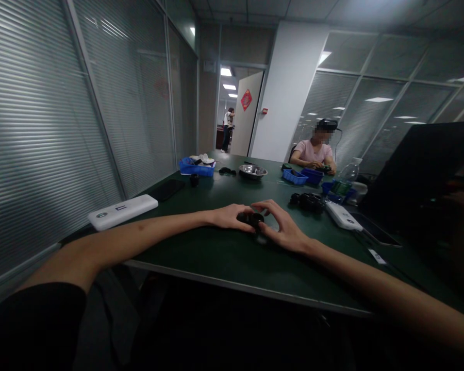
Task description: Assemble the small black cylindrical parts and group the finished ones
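Over the green table, my left hand (232,216) is closed around a small black cylindrical part (246,218) that lies on its side. The kind of part is too dark to make out. Just to the right, my right hand (280,226) curves about the part's round, ring-like end (258,218). Its thumb and fingers are spread apart, with the thumb tip close to that end; whether it touches cannot be seen.
Several black parts (307,202) lie right of my hands. A metal bowl (252,172), blue bins (295,177), a filled blue tray (197,167) and a small black cylinder (194,179) stand farther back. White power banks (123,211) flank my arms. A co-worker (315,152) sits across.
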Tool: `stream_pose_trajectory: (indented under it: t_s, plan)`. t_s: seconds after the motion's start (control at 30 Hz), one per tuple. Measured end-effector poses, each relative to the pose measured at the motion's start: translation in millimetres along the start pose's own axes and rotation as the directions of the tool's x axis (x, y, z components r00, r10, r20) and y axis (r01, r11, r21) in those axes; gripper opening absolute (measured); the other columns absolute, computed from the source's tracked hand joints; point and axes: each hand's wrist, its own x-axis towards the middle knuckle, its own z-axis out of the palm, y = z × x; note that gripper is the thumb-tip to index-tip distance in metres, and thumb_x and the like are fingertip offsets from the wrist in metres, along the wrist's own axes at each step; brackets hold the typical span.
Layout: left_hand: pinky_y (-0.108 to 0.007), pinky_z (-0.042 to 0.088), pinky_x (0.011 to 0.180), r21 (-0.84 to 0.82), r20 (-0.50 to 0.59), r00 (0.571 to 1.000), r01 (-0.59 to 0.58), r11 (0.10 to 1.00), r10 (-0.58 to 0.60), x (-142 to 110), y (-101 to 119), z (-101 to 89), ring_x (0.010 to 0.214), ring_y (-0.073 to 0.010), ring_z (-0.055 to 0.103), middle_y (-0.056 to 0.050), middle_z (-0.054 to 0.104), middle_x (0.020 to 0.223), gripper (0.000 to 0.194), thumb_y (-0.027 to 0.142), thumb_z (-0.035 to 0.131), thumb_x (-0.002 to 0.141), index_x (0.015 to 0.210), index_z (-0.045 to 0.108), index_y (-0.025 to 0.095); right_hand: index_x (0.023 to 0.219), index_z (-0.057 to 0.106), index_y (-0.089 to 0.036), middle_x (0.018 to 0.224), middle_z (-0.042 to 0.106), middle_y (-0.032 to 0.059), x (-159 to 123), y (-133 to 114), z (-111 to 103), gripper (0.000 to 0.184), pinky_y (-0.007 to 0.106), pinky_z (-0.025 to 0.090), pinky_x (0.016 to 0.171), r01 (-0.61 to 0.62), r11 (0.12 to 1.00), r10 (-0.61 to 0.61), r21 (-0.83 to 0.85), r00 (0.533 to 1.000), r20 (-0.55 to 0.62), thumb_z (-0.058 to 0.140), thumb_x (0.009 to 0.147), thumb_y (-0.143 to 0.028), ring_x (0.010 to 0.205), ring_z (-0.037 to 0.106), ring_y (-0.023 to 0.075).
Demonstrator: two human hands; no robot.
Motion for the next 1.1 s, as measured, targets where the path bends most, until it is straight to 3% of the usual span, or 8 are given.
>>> stream_pose_trajectory:
  t_s: [0.13, 0.3, 0.43, 0.6, 0.87, 1.1]
  plan:
    - [-0.034, 0.046, 0.096, 0.007, -0.002, 1.000, 0.011, 1.000, -0.011, 0.1, -1.5, 0.0, 0.114, -0.0256, 0.061, -0.011, 0.065, 0.124, 0.058, 0.054, 0.075, 0.083, 0.125, 0.066, 0.015, 0.135, 0.053, -0.024, 0.112, 0.062, 0.0091, 1.0, 0.4, 0.0, 0.042, 0.045, 0.053, 0.089, -0.035, 0.999, 0.035, -0.036, 0.999, -0.014, 0.062, 0.097, -0.038, 0.101, 0.060, 0.0261]
    - [-0.036, 0.046, 0.097, -0.002, -0.014, 1.000, 0.000, 1.000, 0.000, 1.1, -5.4, 1.3, 0.115, -0.0259, 0.061, -0.011, 0.064, 0.127, 0.066, 0.055, 0.075, 0.083, 0.135, 0.060, 0.017, 0.136, 0.053, -0.024, 0.121, 0.062, 0.0111, 1.2, -1.0, -0.9, 0.040, 0.046, 0.052, 0.092, -0.001, 1.000, 0.000, 0.019, 1.000, 0.011, 0.058, 0.098, -0.034, 0.107, 0.059, 0.0273]
    - [-0.036, 0.046, 0.095, 0.014, -0.005, 1.000, 0.002, 1.000, -0.002, 1.8, -5.5, 1.8, 0.112, -0.0259, 0.062, -0.011, 0.065, 0.122, 0.059, 0.055, 0.075, 0.083, 0.126, 0.065, 0.015, 0.135, 0.054, -0.023, 0.117, 0.062, 0.0105, 1.7, -0.5, -1.4, 0.043, 0.047, 0.052, 0.092, -0.038, 0.999, 0.038, -0.017, 0.999, -0.008, 0.063, 0.095, -0.035, 0.104, 0.060, 0.0270]
    - [-0.037, 0.045, 0.098, -0.020, -0.001, 1.000, -0.012, 1.000, 0.012, 0.7, -2.5, 0.4, 0.117, -0.0264, 0.060, -0.011, 0.063, 0.129, 0.066, 0.053, 0.075, 0.084, 0.138, 0.058, 0.019, 0.136, 0.052, -0.024, 0.122, 0.062, 0.0104, 1.4, 0.8, -1.9, 0.039, 0.047, 0.052, 0.094, 0.009, 0.999, -0.010, 0.037, 0.999, 0.038, 0.058, 0.098, -0.033, 0.109, 0.059, 0.0271]
    - [-0.033, 0.044, 0.088, -0.001, 0.001, 1.000, -0.015, 1.000, 0.015, 1.5, -5.5, 0.6, 0.103, -0.0230, 0.061, -0.007, 0.064, 0.111, 0.054, 0.056, 0.074, 0.083, 0.120, 0.066, 0.017, 0.115, 0.062, -0.022, 0.108, 0.061, 0.0081, 3.2, 2.0, 0.1, 0.022, 0.041, 0.052, 0.086, -0.030, 0.999, 0.031, -0.046, 0.999, 0.009, 0.063, 0.097, -0.035, 0.097, 0.059, 0.0236]
    - [-0.033, 0.044, 0.086, -0.013, -0.001, 1.000, -0.031, 0.999, 0.031, 0.9, -3.9, 0.6, 0.101, -0.0226, 0.060, -0.006, 0.064, 0.109, 0.054, 0.056, 0.074, 0.083, 0.120, 0.065, 0.017, 0.120, 0.061, -0.023, 0.118, 0.060, 0.0094, 4.3, -2.7, -5.9, 0.024, 0.042, 0.051, 0.092, 0.018, 1.000, -0.016, -0.023, 0.997, 0.069, 0.058, 0.099, -0.034, 0.106, 0.059, 0.0250]
